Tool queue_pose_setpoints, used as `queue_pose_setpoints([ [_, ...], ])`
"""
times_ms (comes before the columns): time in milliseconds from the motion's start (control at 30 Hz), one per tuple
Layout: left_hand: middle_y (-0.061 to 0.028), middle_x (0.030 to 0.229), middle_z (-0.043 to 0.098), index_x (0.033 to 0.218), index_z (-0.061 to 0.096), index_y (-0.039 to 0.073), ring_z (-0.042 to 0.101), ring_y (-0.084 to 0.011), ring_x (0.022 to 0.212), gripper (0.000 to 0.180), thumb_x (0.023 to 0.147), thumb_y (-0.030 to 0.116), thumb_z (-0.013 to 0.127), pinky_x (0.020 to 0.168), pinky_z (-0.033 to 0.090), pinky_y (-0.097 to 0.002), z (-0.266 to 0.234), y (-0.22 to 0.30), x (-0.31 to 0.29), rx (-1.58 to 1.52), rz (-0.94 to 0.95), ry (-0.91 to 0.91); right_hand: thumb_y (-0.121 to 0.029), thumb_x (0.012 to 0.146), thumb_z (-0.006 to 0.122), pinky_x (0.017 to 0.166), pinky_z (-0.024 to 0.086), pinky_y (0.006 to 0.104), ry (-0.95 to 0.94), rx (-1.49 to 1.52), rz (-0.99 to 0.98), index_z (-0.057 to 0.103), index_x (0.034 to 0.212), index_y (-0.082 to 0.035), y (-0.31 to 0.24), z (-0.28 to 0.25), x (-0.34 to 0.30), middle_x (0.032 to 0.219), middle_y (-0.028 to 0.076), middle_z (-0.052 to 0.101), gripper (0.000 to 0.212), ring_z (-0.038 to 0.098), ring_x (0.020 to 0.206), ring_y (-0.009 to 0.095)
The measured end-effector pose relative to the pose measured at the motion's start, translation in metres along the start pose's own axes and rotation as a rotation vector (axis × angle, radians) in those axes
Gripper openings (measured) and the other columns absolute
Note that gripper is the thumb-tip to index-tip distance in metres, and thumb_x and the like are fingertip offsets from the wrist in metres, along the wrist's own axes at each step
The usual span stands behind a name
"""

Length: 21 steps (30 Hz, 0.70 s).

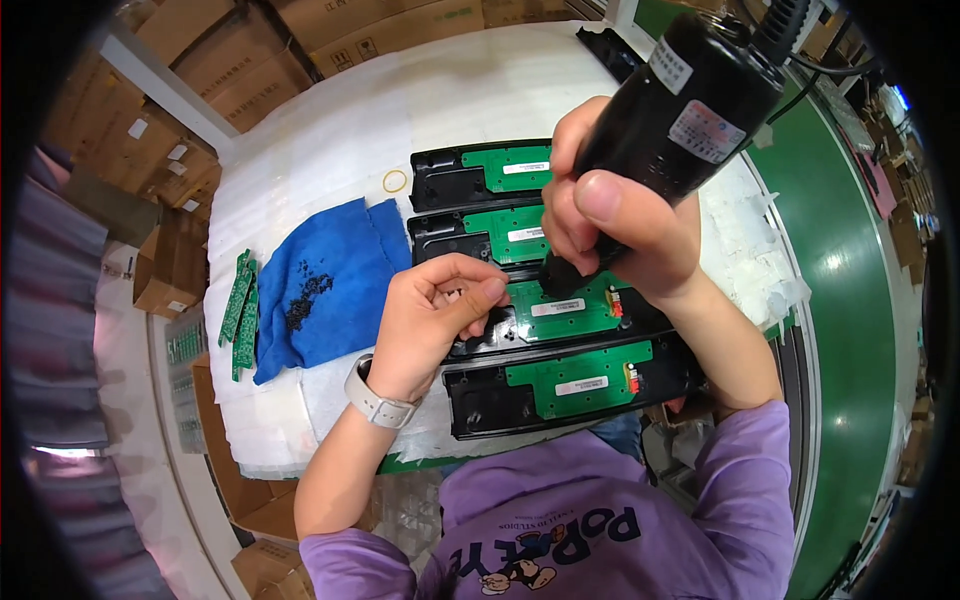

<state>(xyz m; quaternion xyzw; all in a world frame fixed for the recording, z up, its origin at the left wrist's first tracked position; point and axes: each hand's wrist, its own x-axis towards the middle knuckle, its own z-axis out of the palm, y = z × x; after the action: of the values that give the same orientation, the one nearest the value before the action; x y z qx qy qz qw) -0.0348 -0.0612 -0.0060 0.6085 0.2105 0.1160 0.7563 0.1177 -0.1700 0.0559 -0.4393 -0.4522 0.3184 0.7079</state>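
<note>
Above the third panel [497, 342] from the back, right hand [640, 230] was wrapped firmly around a black electric screwdriver [665, 125], thumb along its near side. Tool tilted, nose down over the back part of that panel's green board [535, 328]; could not tell whether the tip touched. Left hand [432, 312] just beside the nose, thumb and forefinger together; could not tell whether anything was pinched between them. Pale watch [380, 402] on the left wrist.

Two more panels lay behind the worked one, the back panel [445, 185] and the second panel [447, 243], both partly hidden by the right hand. Nearest the body lay the front panel [478, 408]. All four black, each with a green board and a white label; small red-and-yellow plugs visible on the two nearer boards.

Left of the panels, a blue cloth [340, 245] carried a scatter of tiny black pieces [307, 297], too small to identify. Yellowish rubber band [395, 181] near the cloth's back edge. Narrow green strips [240, 318] at far left. White sheet [330, 165] beneath everything; cardboard boxes [240, 70] beyond.
</note>
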Motion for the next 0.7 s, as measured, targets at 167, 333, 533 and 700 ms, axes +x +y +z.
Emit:
queue_pose_setpoints([
  [167, -0.0036, 0.073, 0.062, 0.092, 0.06, 0.001, 0.048, -0.0036, 0.055, 0.014, 0.083, 0.012, 0.062, 0.049, 0.036, -0.0165, 0.0, -0.002, 0.004, -0.106, -0.05, 0.012, -0.018, 0.074, 0.06, 0.035, 0.032, 0.0232, -0.011, -0.054, 0.027, 0.043, 0.084, -0.001, 0.002, 0.004, 0.001, 0.05, 0.005, 0.043, 0.026, 0.039, 0.036, 0.011],
  [333, -0.0036, 0.073, 0.062, 0.09, 0.06, 0.001, 0.047, -0.0034, 0.055, 0.013, 0.083, 0.012, 0.061, 0.049, 0.035, -0.0162, 0.0, -0.004, 0.004, -0.118, -0.034, 0.017, -0.016, 0.066, 0.072, 0.053, 0.042, 0.0201, -0.014, -0.041, 0.046, 0.058, 0.07, -0.001, 0.005, 0.011, 0.006, 0.063, 0.001, 0.057, 0.021, 0.052, 0.057, 0.006],
  [533, -0.0033, 0.073, 0.062, 0.089, 0.06, 0.001, 0.046, -0.0033, 0.054, 0.013, 0.084, 0.013, 0.061, 0.048, 0.034, -0.0158, -0.001, -0.008, 0.003, -0.118, -0.018, 0.016, -0.011, 0.069, 0.068, 0.047, 0.039, 0.0198, -0.07, -0.035, 0.07, 0.053, 0.076, -0.001, 0.002, 0.011, 0.003, 0.062, 0.002, 0.054, 0.02, 0.05, 0.051, 0.006],
  [700, -0.0036, 0.072, 0.06, 0.088, 0.06, 0.0, 0.043, -0.0032, 0.053, 0.012, 0.085, 0.012, 0.059, 0.048, 0.033, -0.016, 0.007, -0.004, 0.0, -0.126, 0.014, 0.088, -0.007, 0.065, 0.067, 0.05, 0.04, 0.021, -0.203, -0.252, -0.293, 0.052, 0.075, -0.002, 0.009, 0.008, -0.001, 0.064, 0.003, 0.052, 0.019, 0.049, 0.055, 0.008],
])
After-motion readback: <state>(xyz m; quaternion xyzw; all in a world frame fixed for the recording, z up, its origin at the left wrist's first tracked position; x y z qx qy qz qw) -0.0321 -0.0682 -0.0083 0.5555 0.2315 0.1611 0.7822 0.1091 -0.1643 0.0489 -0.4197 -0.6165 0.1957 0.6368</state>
